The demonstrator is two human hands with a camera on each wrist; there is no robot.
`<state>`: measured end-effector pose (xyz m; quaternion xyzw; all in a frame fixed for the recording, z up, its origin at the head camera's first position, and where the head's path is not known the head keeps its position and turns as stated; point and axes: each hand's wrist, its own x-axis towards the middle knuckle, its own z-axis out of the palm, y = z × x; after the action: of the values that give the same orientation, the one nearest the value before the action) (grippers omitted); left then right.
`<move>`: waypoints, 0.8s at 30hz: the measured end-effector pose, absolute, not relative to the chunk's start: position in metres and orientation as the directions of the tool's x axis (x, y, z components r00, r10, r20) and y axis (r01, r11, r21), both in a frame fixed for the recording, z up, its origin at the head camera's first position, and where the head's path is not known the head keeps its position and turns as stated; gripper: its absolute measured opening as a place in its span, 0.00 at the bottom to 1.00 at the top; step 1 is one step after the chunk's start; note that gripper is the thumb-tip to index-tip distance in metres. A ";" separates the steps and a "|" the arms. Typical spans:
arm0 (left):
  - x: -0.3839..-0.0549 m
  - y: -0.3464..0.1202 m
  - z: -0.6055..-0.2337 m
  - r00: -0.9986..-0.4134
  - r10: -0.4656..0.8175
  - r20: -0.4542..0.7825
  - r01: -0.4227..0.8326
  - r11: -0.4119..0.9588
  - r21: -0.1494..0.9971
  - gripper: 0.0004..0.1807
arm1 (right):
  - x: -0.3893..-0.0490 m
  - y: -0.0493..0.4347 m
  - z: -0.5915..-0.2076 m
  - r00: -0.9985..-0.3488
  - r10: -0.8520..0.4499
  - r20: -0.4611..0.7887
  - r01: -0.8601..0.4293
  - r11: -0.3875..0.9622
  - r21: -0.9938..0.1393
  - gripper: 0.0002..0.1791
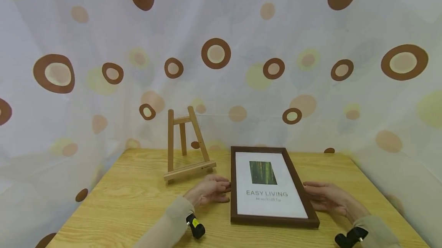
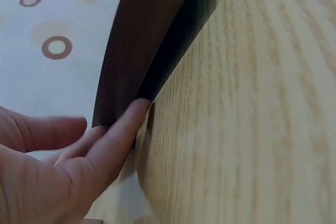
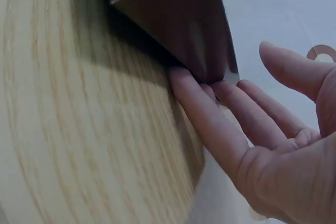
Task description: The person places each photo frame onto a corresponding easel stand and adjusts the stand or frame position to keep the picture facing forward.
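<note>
Left hand [image 1: 211,189] and right hand [image 1: 329,199] bracket the picture frame [image 1: 271,186]!
I see it low, right of centre in the head view: unclenched fingers touching its sides, thumbs free, easel [image 1: 199,135] standing left of centre.

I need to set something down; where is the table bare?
Widest: the table left of the easel and left hand. Smaller: beyond the right hand, right of the picture frame. Crowded: the middle, with hands at the frame's sides.
</note>
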<state>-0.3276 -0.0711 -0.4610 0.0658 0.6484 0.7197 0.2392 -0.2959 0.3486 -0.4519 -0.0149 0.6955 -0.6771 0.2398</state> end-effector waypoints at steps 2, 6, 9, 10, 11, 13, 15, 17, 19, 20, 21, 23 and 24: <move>-0.327 -0.070 -0.461 -0.874 0.435 -0.217 -0.273 -0.068 0.960 0.26 | -0.295 0.350 -0.453 -0.872 -0.390 -0.296 0.303 0.046 -0.952 0.36; -0.325 -0.068 -0.462 -0.869 0.439 -0.227 -0.294 -0.091 0.951 0.32 | -0.294 0.357 -0.455 -0.821 -0.513 -0.249 0.306 -0.027 -0.952 0.32; -0.324 -0.068 -0.463 -0.872 0.429 -0.235 -0.304 -0.099 0.947 0.34 | -0.295 0.360 -0.458 -0.796 -0.557 -0.235 0.299 -0.026 -0.954 0.33; -0.324 -0.068 -0.464 -0.875 0.422 -0.236 -0.301 -0.094 0.949 0.34 | -0.295 0.359 -0.459 -0.799 -0.551 -0.241 0.289 0.000 -0.957 0.35; -0.324 -0.068 -0.465 -0.879 0.415 -0.235 -0.296 -0.088 0.951 0.34 | -0.295 0.359 -0.459 -0.804 -0.540 -0.248 0.278 0.028 -0.960 0.36; -0.323 -0.068 -0.465 -0.885 0.401 -0.235 -0.284 -0.067 0.956 0.31 | -0.296 0.357 -0.459 -0.814 -0.516 -0.267 0.253 0.100 -0.962 0.39; -0.324 -0.067 -0.466 -0.890 0.396 -0.228 -0.263 -0.038 0.964 0.29 | -0.295 0.354 -0.459 -0.819 -0.498 -0.286 0.245 0.147 -0.958 0.42; -0.324 -0.065 -0.466 -0.890 0.397 -0.224 -0.251 -0.016 0.968 0.28 | -0.295 0.353 -0.459 -0.806 -0.518 -0.286 0.264 0.118 -0.957 0.44; -0.324 -0.064 -0.466 -0.886 0.407 -0.221 -0.244 -0.006 0.970 0.29 | -0.295 0.352 -0.459 -0.787 -0.552 -0.277 0.295 0.057 -0.954 0.45; -0.324 -0.063 -0.466 -0.884 0.413 -0.220 -0.243 -0.004 0.970 0.29 | -0.295 0.351 -0.459 -0.775 -0.573 -0.267 0.310 0.023 -0.950 0.45; -0.324 -0.062 -0.466 -0.882 0.416 -0.219 -0.242 -0.002 0.970 0.30 | -0.294 0.351 -0.460 -0.763 -0.593 -0.257 0.322 -0.003 -0.947 0.46; -0.323 -0.062 -0.466 -0.878 0.424 -0.223 -0.251 -0.010 0.968 0.30 | -0.293 0.351 -0.461 -0.747 -0.619 -0.241 0.338 -0.042 -0.940 0.46; -0.324 -0.062 -0.466 -0.876 0.426 -0.224 -0.253 -0.013 0.967 0.31 | -0.293 0.351 -0.462 -0.746 -0.622 -0.237 0.337 -0.046 -0.940 0.46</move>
<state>-0.3236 -0.0621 -0.4664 0.0654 0.6604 0.7086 0.2397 -0.2927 0.3512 -0.4617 -0.1179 0.6034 -0.7135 0.3360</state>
